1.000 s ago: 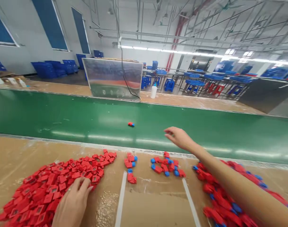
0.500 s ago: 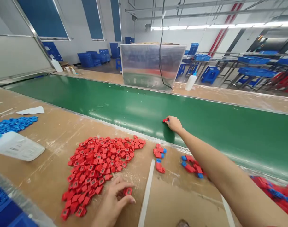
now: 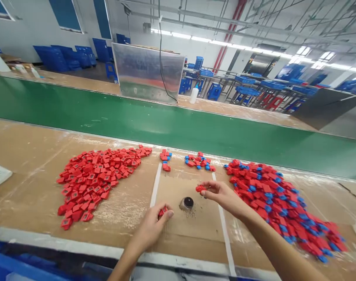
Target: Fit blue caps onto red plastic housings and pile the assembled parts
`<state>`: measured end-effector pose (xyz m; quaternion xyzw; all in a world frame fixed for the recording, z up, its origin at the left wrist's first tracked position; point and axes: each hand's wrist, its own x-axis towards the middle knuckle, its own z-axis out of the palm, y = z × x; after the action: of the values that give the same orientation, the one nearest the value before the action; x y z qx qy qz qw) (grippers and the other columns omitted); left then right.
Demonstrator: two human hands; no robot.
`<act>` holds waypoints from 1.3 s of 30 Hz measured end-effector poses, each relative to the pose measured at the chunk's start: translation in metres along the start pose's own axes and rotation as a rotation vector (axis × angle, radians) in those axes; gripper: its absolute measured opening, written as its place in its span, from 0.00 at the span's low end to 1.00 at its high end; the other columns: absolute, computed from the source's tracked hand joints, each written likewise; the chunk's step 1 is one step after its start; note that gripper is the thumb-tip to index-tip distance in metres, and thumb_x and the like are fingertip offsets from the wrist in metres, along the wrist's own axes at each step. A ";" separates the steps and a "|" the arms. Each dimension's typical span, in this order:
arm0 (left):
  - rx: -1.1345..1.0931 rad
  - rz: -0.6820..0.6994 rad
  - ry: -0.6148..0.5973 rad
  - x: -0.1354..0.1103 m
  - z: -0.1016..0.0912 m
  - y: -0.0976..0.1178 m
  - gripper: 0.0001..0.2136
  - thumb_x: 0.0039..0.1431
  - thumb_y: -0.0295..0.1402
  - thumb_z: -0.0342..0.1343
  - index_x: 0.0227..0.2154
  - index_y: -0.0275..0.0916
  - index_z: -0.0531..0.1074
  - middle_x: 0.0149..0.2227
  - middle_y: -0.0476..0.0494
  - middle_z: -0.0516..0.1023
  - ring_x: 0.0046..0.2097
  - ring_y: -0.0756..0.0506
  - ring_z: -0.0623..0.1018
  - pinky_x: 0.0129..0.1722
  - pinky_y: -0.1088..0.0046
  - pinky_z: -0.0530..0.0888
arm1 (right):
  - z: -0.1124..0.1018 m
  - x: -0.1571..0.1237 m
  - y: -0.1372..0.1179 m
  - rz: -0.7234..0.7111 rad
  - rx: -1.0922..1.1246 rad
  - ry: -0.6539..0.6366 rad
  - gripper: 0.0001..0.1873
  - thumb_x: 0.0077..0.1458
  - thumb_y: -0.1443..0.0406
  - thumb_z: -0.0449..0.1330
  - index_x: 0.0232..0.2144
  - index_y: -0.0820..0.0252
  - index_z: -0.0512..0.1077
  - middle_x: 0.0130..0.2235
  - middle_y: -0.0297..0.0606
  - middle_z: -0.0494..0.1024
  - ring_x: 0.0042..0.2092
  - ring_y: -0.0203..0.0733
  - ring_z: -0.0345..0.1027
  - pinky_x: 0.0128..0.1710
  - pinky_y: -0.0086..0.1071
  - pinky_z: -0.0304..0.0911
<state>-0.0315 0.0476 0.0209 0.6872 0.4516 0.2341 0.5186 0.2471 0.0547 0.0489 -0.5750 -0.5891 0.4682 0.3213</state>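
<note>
My left hand (image 3: 154, 223) is closed around a small red plastic block (image 3: 162, 212), just left of a short round post with a black top (image 3: 188, 202) on the bench. Across the post, my right hand (image 3: 220, 194) pinches a small red plastic piece (image 3: 200, 189) between thumb and fingers. To the left spreads a heap of red blocks (image 3: 98, 171) with dark square openings. A bigger heap of red pieces with blue ends (image 3: 268, 195) lies on the right. Two small clusters of red-and-blue pieces (image 3: 199, 160) lie beyond the hands, near the belt.
A green conveyor belt (image 3: 131, 117) runs across behind the bench (image 3: 125, 218). White tape strips (image 3: 156, 185) border the area around the post. Beyond the belt are a metal panel (image 3: 147, 74) and a white bottle (image 3: 193, 95). Blue bins (image 3: 22, 265) sit below the bench's left edge.
The view has swung right and down. My right hand has come back from over the belt to beside the post, with a red piece. My left hand has moved right with its block.
</note>
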 end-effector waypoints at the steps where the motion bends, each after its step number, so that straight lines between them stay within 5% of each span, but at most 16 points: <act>1: -0.024 -0.005 0.015 -0.002 0.004 -0.001 0.15 0.64 0.44 0.46 0.39 0.40 0.72 0.31 0.48 0.71 0.37 0.44 0.71 0.38 0.71 0.65 | 0.005 -0.011 0.002 -0.005 -0.001 0.028 0.16 0.56 0.57 0.60 0.42 0.61 0.73 0.42 0.44 0.81 0.41 0.45 0.75 0.42 0.40 0.71; 5: -0.124 -0.001 0.062 -0.011 0.016 -0.002 0.17 0.63 0.44 0.48 0.47 0.41 0.72 0.40 0.43 0.75 0.49 0.41 0.71 0.49 0.66 0.67 | 0.021 -0.032 0.006 -0.181 -0.265 0.166 0.13 0.58 0.60 0.58 0.43 0.60 0.74 0.41 0.43 0.79 0.39 0.44 0.73 0.42 0.41 0.69; 13: -0.365 0.003 0.004 -0.018 0.049 0.002 0.11 0.60 0.40 0.55 0.38 0.37 0.71 0.27 0.52 0.64 0.28 0.51 0.65 0.26 0.78 0.64 | 0.030 -0.040 0.000 -0.356 -0.566 0.205 0.10 0.61 0.63 0.57 0.44 0.57 0.72 0.40 0.40 0.78 0.40 0.44 0.73 0.41 0.37 0.67; 31: -0.590 -0.045 -0.036 -0.011 0.063 -0.010 0.11 0.54 0.35 0.61 0.38 0.37 0.73 0.31 0.49 0.72 0.33 0.49 0.71 0.33 0.75 0.68 | 0.030 -0.033 -0.006 -0.407 -0.632 0.199 0.11 0.63 0.62 0.55 0.45 0.56 0.73 0.40 0.42 0.77 0.40 0.44 0.73 0.39 0.36 0.67; 39: -0.626 -0.031 -0.077 -0.012 0.060 -0.012 0.11 0.54 0.34 0.61 0.40 0.36 0.74 0.29 0.49 0.72 0.32 0.50 0.71 0.33 0.75 0.69 | 0.043 -0.056 -0.018 -0.388 -0.494 0.105 0.10 0.63 0.62 0.56 0.46 0.55 0.73 0.40 0.40 0.77 0.40 0.43 0.73 0.39 0.34 0.67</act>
<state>0.0057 0.0078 -0.0100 0.4958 0.3479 0.3277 0.7251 0.2087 -0.0061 0.0588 -0.5360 -0.7662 0.2106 0.2851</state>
